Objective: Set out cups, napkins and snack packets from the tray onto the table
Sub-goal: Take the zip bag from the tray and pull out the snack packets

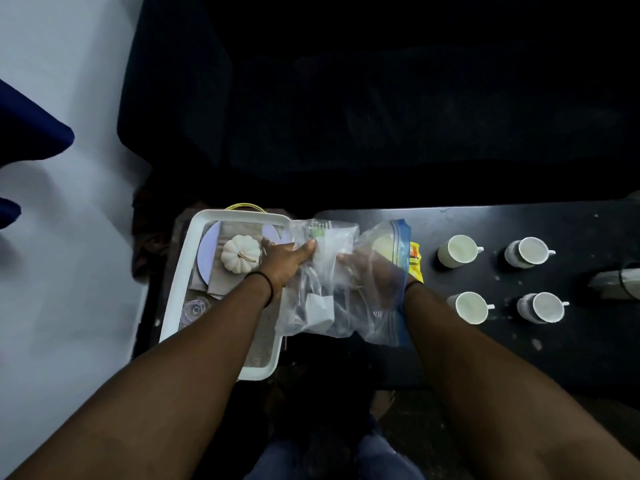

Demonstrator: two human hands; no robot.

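Observation:
A clear zip bag with a blue seal hangs between the white tray and the black table. My left hand grips the bag's upper left part from outside. My right hand is inside the bag, seen through the plastic; what it holds I cannot tell. White packets lie inside the bag. A yellow snack packet lies on the table beside the bag's seal. Several white cups stand on the table in two rows.
On the tray sit a small white pumpkin, grey napkins, a pale plate and a clear glass. A metal object stands at the table's right edge. A dark sofa fills the background; a pale floor is at left.

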